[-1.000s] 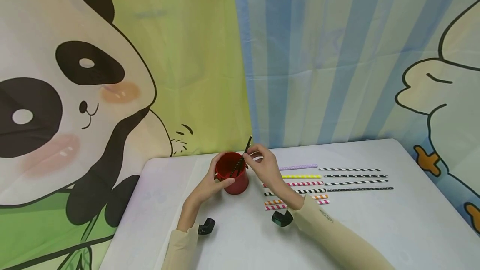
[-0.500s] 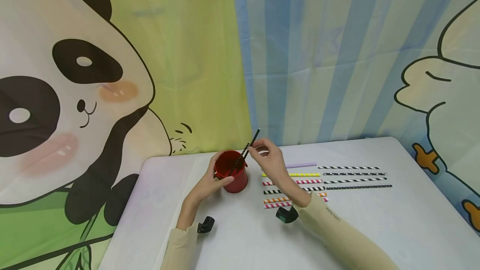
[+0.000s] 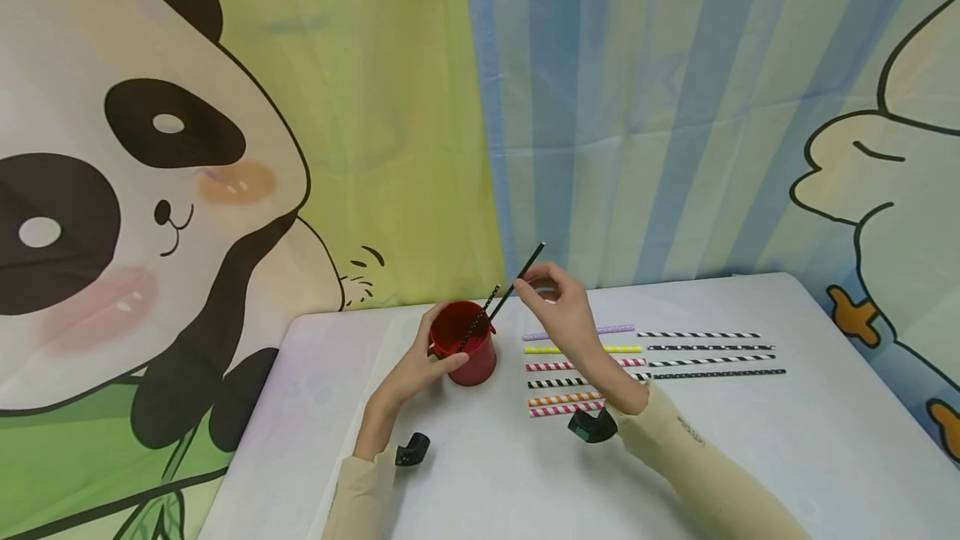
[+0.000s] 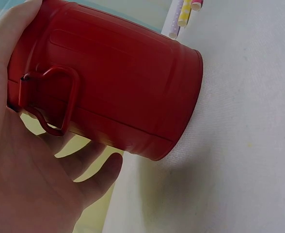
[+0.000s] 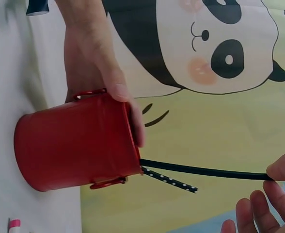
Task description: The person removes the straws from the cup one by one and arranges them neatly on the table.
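Observation:
My left hand (image 3: 411, 371) grips a red metal bucket (image 3: 474, 367) near its rim, thumb at the front, fingers behind. Two small handles stick out from the bucket's sides, one (image 4: 67, 99) facing the left wrist camera. Between thumb and fingertips, my right hand (image 3: 566, 311) pinches the upper part of a plain black straw (image 5: 205, 170). That straw slants up from the bucket's mouth, its lower end hidden inside. Beside it a black straw with white dots (image 5: 174, 182) leans over the rim, held by neither hand.
Right of the bucket, paper straws lie in two columns on the white table (image 3: 480, 482): a purple one (image 3: 618, 328), a yellow one (image 3: 622, 349) and striped ones, with several black-and-white straws (image 3: 712, 347) farther right. A printed curtain (image 3: 405, 148) hangs behind the table.
My right hand has moved right and slightly up, drawing the black straw farther out of the bucket. The dotted straw now stands apart from it. My left hand keeps its hold on the bucket.

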`<state>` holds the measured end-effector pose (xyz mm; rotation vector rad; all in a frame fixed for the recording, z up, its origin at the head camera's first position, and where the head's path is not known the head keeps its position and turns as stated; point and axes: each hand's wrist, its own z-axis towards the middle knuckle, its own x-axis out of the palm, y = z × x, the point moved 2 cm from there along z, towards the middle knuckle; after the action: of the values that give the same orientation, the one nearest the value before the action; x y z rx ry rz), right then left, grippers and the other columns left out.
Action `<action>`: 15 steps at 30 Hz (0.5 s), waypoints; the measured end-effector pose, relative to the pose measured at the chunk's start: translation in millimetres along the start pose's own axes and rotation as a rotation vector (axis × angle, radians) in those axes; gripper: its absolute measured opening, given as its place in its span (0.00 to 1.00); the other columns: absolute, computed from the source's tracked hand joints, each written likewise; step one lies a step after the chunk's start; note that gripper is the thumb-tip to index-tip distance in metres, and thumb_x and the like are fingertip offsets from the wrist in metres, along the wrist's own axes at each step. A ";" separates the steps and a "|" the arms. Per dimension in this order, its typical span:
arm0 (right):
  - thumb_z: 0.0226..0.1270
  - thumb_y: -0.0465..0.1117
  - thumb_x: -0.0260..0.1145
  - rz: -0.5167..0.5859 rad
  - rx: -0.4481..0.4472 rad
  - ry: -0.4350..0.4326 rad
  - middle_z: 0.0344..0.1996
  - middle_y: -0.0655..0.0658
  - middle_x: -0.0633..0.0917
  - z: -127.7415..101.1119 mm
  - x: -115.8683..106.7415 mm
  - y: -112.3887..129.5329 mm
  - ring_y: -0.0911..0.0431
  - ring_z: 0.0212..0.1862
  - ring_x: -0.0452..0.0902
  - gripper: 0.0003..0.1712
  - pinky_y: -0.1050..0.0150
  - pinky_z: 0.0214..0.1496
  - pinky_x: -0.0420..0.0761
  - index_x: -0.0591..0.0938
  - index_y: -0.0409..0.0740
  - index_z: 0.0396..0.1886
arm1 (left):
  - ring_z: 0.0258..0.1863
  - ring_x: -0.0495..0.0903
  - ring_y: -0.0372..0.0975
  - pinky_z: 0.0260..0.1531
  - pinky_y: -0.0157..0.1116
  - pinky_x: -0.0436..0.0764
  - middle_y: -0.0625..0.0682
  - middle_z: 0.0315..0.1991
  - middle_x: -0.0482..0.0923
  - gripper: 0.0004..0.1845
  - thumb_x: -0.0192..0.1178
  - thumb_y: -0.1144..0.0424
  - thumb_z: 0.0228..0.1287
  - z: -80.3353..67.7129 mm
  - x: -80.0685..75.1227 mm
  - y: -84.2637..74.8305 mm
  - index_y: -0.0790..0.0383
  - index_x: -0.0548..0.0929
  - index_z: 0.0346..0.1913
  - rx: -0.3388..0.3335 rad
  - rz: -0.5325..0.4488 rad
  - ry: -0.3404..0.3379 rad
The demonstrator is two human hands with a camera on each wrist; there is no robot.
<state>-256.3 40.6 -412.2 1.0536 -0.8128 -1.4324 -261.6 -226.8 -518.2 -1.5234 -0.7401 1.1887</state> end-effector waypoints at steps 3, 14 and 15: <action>0.72 0.43 0.66 -0.009 0.006 -0.006 0.46 0.42 0.84 -0.9 -6.0 3.1 0.51 0.51 0.81 0.11 0.54 0.58 0.79 0.81 0.43 0.47 | 0.75 0.56 0.46 0.70 0.60 0.66 0.43 0.74 0.57 0.47 0.69 0.55 0.64 0.0 -0.2 1.1 0.28 0.49 0.76 -0.005 0.004 -0.002; 0.71 0.45 0.67 -0.014 -0.046 -0.043 0.43 0.47 0.83 -7.2 -26.3 12.9 0.57 0.48 0.80 0.10 0.66 0.55 0.79 0.82 0.46 0.45 | 0.75 0.57 0.46 0.69 0.60 0.67 0.44 0.73 0.58 0.47 0.68 0.54 0.64 -1.6 0.6 -3.2 0.29 0.49 0.77 -0.002 0.010 -0.004; 0.71 0.44 0.67 -0.019 -0.048 -0.048 0.43 0.47 0.83 -7.5 -27.9 13.1 0.58 0.48 0.79 0.09 0.67 0.55 0.79 0.82 0.45 0.46 | 0.75 0.57 0.46 0.69 0.60 0.67 0.44 0.73 0.58 0.47 0.68 0.54 0.64 -1.7 0.6 -3.6 0.29 0.49 0.77 0.000 0.009 -0.003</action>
<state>-245.1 67.0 -398.5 0.9963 -0.8005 -1.4912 -259.4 -225.9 -515.0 -1.5264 -0.7359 1.1979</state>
